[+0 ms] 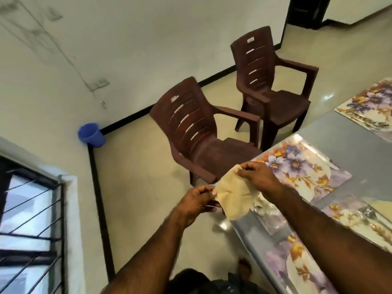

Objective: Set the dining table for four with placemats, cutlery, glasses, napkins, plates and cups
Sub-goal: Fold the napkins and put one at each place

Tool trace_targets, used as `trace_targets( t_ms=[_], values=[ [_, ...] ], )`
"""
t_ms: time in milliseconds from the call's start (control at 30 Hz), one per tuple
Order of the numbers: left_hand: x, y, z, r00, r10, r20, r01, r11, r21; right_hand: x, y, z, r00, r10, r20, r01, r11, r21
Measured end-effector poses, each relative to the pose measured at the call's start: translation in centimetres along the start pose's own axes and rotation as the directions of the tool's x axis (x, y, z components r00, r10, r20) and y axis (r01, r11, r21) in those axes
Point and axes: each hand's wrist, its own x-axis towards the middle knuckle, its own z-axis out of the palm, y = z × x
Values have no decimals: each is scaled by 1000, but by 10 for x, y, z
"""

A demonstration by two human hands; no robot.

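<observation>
Both hands, left [196, 199] and right [257, 174], pinch a cream napkin [233, 195] beside the grey table [352, 149]; floral placemats [301, 168] lie on it; 2 brown chairs [203, 132] stand on the tiled floor [135, 166].

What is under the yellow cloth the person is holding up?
Under the pale yellow cloth napkin, pinched by the left hand and right hand, lie the grey table's edge and a floral placemat. Anything directly beneath stays hidden.
</observation>
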Motion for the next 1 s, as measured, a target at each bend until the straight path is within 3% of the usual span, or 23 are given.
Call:
trace_targets(
  t_ms=[100,167,267,367,433,600,667,733,800,867,1000],
  values=[
    [54,35,11,997,-23,74,23,1000,-6,27,-1,-29,999,45,-9,-45,998,40],
    [97,55,23,991,-54,123,54,999,0,42,4,-48,992,77,-105,-66,992,108],
    [159,69,39,957,-74,279,77,997,1,55,9,-72,942,222,-253,-125,928,350],
    [214,80,59,884,-126,450,92,991,97,57,15,-92,880,354,-316,-78,765,639],
    [243,92,77,818,-139,559,79,988,131,56,28,-102,847,408,-342,-36,685,728],
    [288,125,113,689,-166,706,138,986,97,40,34,-108,658,539,-526,10,692,722],
    [299,129,123,621,-216,754,180,975,131,32,34,-113,659,526,-538,82,661,746],
    [305,125,134,672,-251,696,73,959,275,26,41,-116,633,556,-539,20,684,729],
    [308,115,144,758,-249,603,0,925,381,24,59,-116,534,626,-568,-104,715,691],
    [309,109,150,733,-297,612,47,920,390,24,73,-114,546,625,-559,-119,717,687],
    [311,113,152,602,-358,714,24,901,433,29,82,-117,689,608,-395,-187,675,714]
  ],
)
